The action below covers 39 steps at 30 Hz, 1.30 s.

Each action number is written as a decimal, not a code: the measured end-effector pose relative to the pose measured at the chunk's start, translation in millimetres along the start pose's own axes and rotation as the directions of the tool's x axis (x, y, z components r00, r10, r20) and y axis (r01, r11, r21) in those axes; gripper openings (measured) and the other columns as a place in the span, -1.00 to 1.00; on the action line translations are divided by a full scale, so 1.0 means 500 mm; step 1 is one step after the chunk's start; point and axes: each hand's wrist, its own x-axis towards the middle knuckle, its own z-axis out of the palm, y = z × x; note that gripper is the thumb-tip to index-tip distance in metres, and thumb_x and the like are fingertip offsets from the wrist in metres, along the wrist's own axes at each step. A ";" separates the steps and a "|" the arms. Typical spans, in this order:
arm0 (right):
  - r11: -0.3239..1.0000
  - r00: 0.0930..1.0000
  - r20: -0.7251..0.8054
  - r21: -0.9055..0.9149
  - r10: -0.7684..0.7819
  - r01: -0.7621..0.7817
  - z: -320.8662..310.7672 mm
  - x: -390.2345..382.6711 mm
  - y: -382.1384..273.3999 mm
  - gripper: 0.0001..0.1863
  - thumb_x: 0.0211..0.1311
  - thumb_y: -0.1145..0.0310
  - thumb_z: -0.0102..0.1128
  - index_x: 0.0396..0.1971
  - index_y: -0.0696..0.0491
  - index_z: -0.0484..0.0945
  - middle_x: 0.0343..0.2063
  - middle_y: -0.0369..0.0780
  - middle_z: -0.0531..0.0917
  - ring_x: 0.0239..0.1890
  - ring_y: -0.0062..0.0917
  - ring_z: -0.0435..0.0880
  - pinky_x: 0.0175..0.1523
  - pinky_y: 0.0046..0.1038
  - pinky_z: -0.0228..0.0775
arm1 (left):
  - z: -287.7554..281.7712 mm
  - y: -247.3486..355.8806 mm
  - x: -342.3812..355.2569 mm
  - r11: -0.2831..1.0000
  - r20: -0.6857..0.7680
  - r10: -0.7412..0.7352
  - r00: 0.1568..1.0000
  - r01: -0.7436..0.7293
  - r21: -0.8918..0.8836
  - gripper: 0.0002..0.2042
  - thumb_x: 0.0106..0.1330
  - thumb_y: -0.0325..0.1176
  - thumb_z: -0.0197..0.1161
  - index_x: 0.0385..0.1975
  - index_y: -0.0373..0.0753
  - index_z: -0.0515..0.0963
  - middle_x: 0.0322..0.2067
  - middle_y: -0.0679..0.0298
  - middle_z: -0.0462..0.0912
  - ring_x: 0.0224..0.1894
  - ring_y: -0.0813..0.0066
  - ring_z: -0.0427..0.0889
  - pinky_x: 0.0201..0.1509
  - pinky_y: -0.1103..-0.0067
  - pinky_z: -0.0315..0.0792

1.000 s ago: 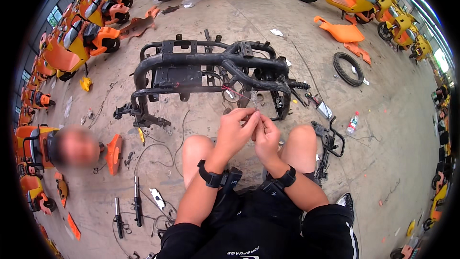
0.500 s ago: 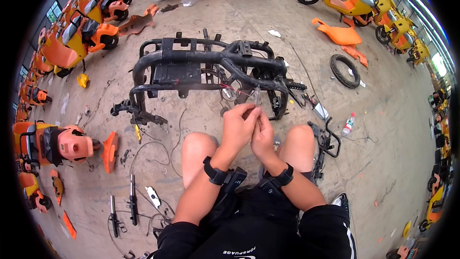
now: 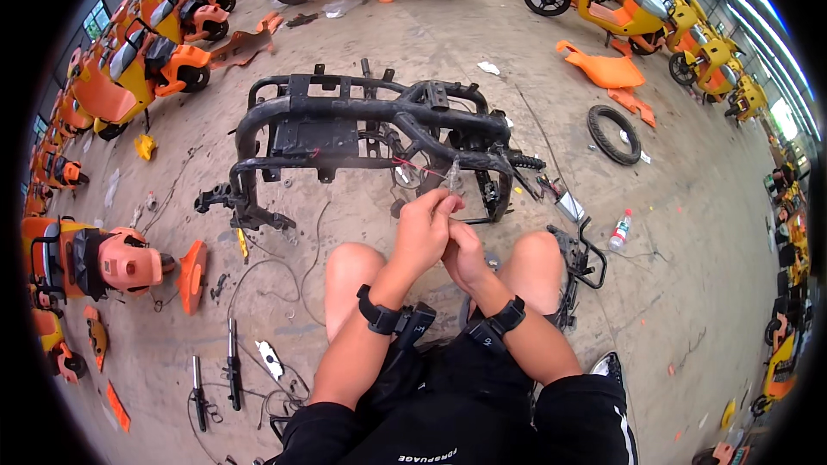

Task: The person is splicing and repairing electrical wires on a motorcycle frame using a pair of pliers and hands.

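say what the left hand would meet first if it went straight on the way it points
The left hand would probably meet the small clear piece just ahead of it first, then the black frame beyond; depth is unclear from this single view.

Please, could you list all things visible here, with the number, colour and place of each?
Scooters: many, yellow and orange, left, top and right edges
Scooter frame: 1, black, upper centre
Unclear small piece: 1, transparent, centre
Tyre: 1, black, upper right
Bottle: 1, clear, red-capped, right
Box: 1, silver, right of centre
Large panel: 1, orange, upper right
Tubes: 2, black and silver, lower left
Cables: several, dark, left half
Small scraps: several, mixed colours, scattered
Floor: 1, grey, throughout
Wristbands: 2, black, lower centre
Knees: 2, bare, lower centre
Left grip: 1, bare, centre
Right grip: 1, bare, centre
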 end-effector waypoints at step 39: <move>0.969 0.964 -0.182 0.119 -0.192 0.215 0.045 -0.008 0.012 -0.68 0.43 0.17 -0.07 -0.52 0.01 0.34 -0.73 -0.45 0.20 -0.75 -0.80 0.09 -0.64 -0.68 -0.13 | 0.003 -0.071 0.052 0.978 -0.222 0.188 0.957 -0.163 0.127 -0.82 0.33 -0.49 0.13 -0.13 -0.36 0.58 -0.34 0.21 0.65 -0.41 0.57 0.60 -0.35 0.64 0.48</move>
